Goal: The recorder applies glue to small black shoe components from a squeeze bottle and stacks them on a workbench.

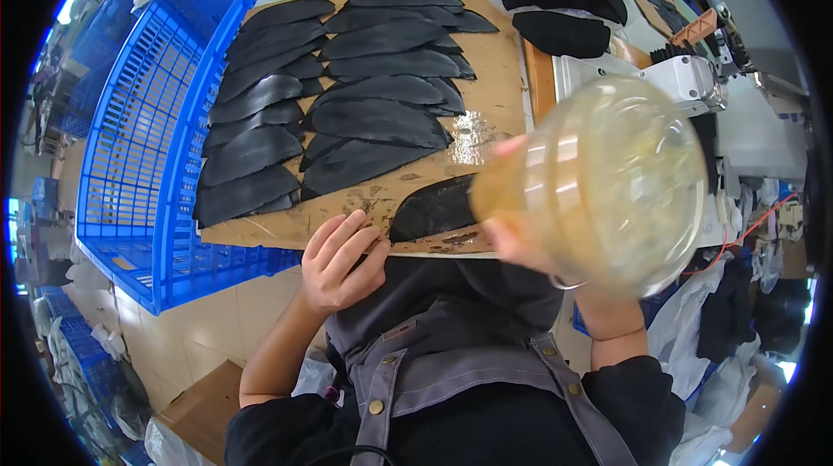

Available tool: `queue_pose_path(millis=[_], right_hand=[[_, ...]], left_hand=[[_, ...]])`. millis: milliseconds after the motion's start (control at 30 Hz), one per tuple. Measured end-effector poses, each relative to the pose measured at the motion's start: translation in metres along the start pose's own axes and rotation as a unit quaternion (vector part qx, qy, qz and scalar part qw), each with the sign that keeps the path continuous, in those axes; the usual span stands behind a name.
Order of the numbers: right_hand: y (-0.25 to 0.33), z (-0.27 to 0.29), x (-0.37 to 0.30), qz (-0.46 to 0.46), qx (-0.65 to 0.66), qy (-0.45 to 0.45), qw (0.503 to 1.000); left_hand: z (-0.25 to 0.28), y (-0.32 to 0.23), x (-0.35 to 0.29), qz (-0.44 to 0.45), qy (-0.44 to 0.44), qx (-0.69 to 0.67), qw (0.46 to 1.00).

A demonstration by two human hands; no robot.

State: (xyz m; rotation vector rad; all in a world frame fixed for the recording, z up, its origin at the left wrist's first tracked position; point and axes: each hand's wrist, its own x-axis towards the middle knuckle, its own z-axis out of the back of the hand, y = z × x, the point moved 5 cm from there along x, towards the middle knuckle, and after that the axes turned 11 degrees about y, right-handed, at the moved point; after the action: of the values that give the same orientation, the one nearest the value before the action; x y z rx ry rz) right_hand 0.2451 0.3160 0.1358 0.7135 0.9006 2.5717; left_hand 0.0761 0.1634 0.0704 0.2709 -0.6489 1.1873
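"What's lying where?"

"Blue crate (162,232) at nine o'clock, then overlapping black pieces (377,123) at ten to eleven, on a brown board (499,75)."

"And the left hand (345,265)?"

"Eight o'clock, fingers half curled beside a single black piece (434,210) at the dial's centre. I can't tell whether they pinch its corner."

"The right hand (518,246)?"

"Towards three, wrapped around one end of a clear jar (638,162), which is tilted and blurred."

"What could go wrong?"

"The contents look yellowish. If they're runny, too steep a tilt could flood the single piece. A slick jar might slide through those fingers. And if the left hand isn't pressing, a knock could push that piece off the front edge."
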Motion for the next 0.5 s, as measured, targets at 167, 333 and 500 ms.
queue_pose_path(millis=[167,333,500], right_hand=[[-0.037,0.042,-0.042,-0.069,-0.206,-0.069,0.974],[-0.039,0.06,-0.043,0.0,0.147,-0.29,0.946],[-0.045,0.043,-0.043,0.02,0.301,-0.315,0.9]], left_hand=[[0.006,-0.005,0.014,0.029,0.022,-0.005,0.999],[0.017,-0.013,0.045,0.064,0.008,-0.01,0.998],[0.015,-0.02,0.087,0.087,0.04,-0.04,0.995]])
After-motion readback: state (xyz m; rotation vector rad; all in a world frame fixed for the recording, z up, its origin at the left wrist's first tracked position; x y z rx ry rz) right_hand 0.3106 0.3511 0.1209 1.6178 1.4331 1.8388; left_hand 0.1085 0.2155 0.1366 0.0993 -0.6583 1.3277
